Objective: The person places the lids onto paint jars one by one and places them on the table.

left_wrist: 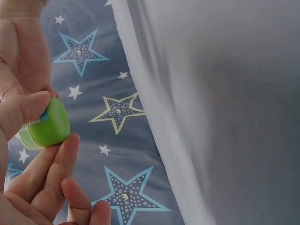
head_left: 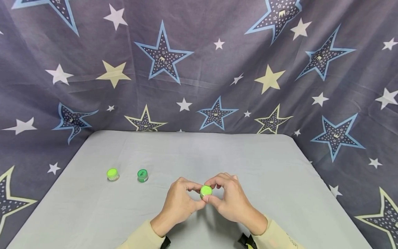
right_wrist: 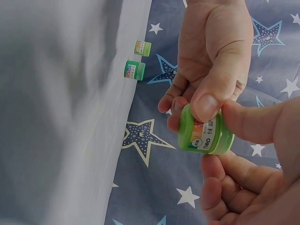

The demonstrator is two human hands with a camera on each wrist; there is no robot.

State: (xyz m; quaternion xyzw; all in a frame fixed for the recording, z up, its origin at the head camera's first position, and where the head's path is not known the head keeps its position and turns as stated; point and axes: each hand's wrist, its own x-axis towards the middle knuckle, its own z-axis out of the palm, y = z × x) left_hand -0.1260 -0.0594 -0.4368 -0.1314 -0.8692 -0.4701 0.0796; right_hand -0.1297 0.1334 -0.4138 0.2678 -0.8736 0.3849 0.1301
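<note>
A small jar with a lime-green lid (head_left: 206,191) is held between both hands above the table, lid facing up in the head view. My left hand (head_left: 179,200) pinches its body, the thumb lying over the printed label (right_wrist: 208,136) in the right wrist view. My right hand (head_left: 229,197) grips it from the other side with thumb and fingertips, near the lid end. The left wrist view shows the jar's smooth green end (left_wrist: 58,122), with fingers beneath it. I cannot tell whether the lid is loose.
On the table (head_left: 93,214), left of the hands, stand a lime-lidded jar (head_left: 113,174) and a darker green jar (head_left: 142,175). Star-printed dark cloth (head_left: 199,86) hangs behind the table and along both sides.
</note>
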